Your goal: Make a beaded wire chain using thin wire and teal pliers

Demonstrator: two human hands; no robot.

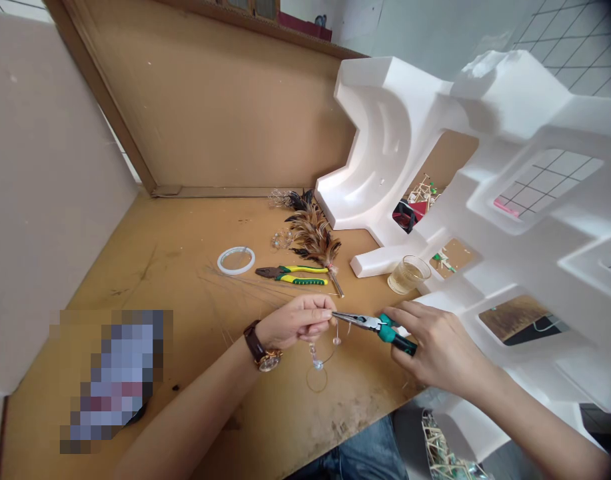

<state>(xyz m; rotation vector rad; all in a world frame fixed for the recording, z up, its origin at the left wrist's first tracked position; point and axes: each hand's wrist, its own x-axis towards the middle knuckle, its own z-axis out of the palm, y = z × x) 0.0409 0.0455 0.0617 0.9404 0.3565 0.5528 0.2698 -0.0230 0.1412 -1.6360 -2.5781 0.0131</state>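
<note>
My left hand (305, 320), with a watch (266, 357) on its wrist, pinches a thin wire strand that carries clear beads (318, 365). The strand hangs in a loop below the fingers, with a thin ring (316, 380) at its bottom. My right hand (425, 337) is closed around green-and-black needle-nose pliers (385, 328). Their tips meet the left fingertips; whatever lies between the jaws is too small to tell. Behind my left hand, yellow-and-green pliers (305, 274) lie on the brown table (185, 280).
Behind the hands are a white ring (236, 261), brown feathers (312, 233), beaded wire pieces (282, 239) and loose thin wires. A glass cup (408, 275) stands by a large white foam piece (515, 147) on the right. A blurred object (118, 380) lies at left. Cardboard (225, 107) rises behind.
</note>
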